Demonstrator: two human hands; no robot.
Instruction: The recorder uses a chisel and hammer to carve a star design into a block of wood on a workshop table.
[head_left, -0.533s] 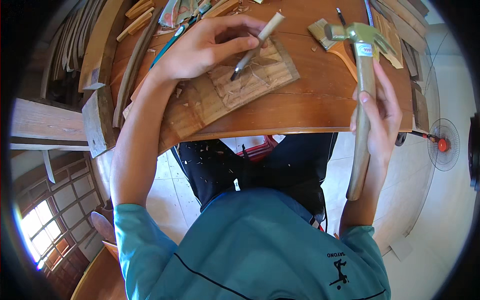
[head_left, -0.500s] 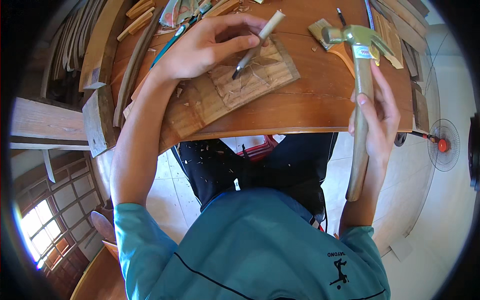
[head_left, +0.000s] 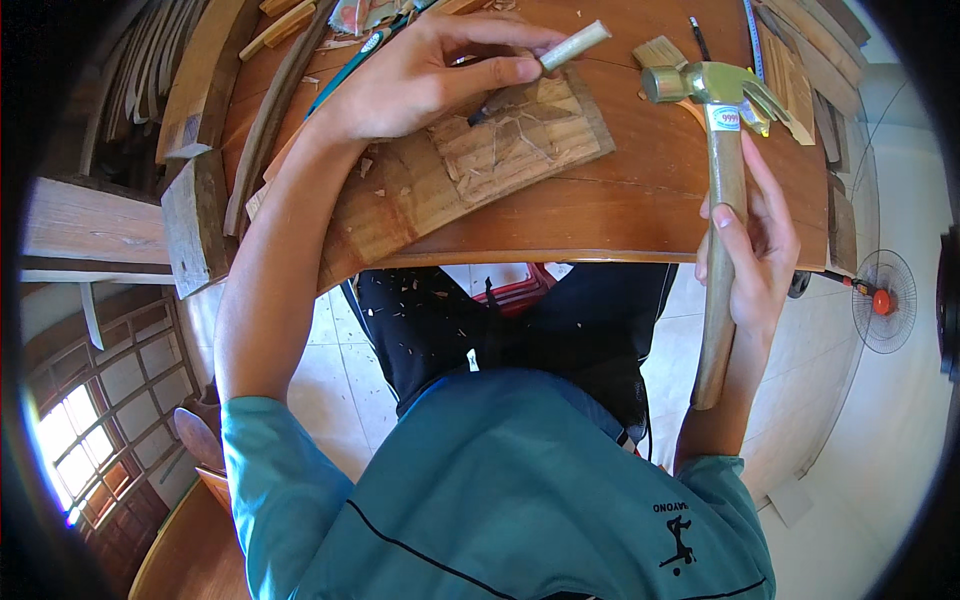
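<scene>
My left hand [head_left: 415,88] is closed around a wood-handled chisel [head_left: 577,47], pinched between thumb and fingers. The chisel slants over a carved wooden board [head_left: 400,210], its dark blade end low over the recessed carving; whether the tip touches cannot be made out. Cut lines and loose shavings mark the carved area. On the right, my right hand [head_left: 758,250] grips a claw hammer [head_left: 726,165] by its wooden handle. The hammer stands head up near the table's front edge, apart from the chisel.
The board lies on a brown wooden table [head_left: 560,225]. Behind the hammer are a flat brush [head_left: 658,52], a dark pencil [head_left: 698,38] and wood pieces [head_left: 785,75]. A green-handled tool [head_left: 350,65] lies by my left forearm. Timber planks [head_left: 205,90] stand at left; a fan [head_left: 885,302] is at right.
My left hand has shifted slightly right and away from me, and the chisel now leans lower over the carving. The hammer stays nearly in place, still in my right hand.
</scene>
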